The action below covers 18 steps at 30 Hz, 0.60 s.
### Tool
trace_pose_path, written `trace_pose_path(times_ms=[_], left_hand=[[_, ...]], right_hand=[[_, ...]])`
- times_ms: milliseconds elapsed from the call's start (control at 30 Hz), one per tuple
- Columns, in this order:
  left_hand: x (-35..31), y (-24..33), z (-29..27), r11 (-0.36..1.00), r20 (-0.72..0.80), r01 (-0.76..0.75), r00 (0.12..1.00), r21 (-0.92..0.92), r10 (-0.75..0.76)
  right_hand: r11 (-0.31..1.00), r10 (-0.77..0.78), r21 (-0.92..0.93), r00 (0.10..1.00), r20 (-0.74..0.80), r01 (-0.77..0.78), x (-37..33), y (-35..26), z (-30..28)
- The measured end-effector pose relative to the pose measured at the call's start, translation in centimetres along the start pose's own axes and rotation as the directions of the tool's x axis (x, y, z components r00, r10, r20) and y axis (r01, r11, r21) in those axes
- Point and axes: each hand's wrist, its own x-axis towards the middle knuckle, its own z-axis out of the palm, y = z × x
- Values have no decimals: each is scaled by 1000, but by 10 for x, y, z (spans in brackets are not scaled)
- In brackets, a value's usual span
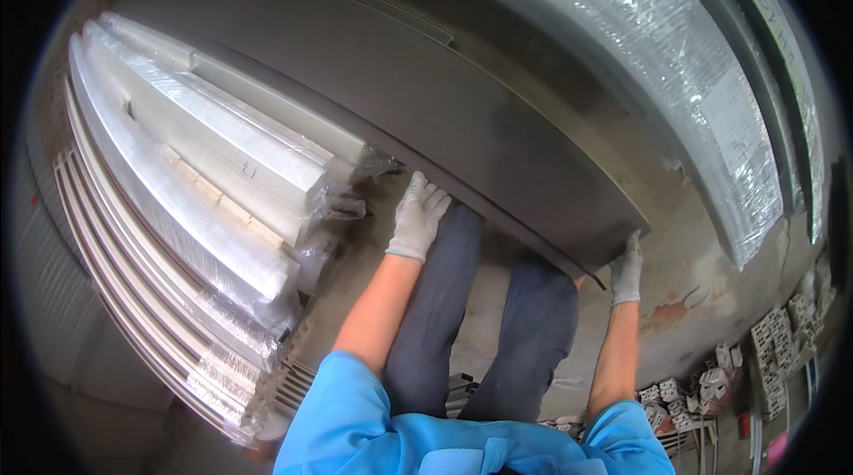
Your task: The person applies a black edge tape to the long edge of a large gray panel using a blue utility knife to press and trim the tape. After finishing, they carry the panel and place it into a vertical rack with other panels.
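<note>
A long dark grey panel runs from the far left down toward my legs, its edges curved by the lens. My left hand, in a white glove, is at the panel's near long edge, with the fingers bent against it. At the panel's right end, my right hand, gloved too, grips the corner; part of its fingers is hidden by the panel. Both arms reach forward, one on each side of my legs.
Plastic-wrapped white profiles lie stacked on the left, above more long strips. A large film-wrapped bundle curves along the far right. Stacked cut profile pieces sit at the lower right on the concrete floor.
</note>
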Motion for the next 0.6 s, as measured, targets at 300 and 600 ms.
trace_pose_path(times_ms=[300, 600], left_hand=[[2, 12, -10, 992, 26, -33, 999, -119, 37], [5, 28, -33, 967, 4, -20, 1000, -254, 22]], right_hand=[[988, 90, -131, 992, 90, -78, -19, -8, 197], [995, 36, -102, 948, 317, -4, -20, -9, 379]])
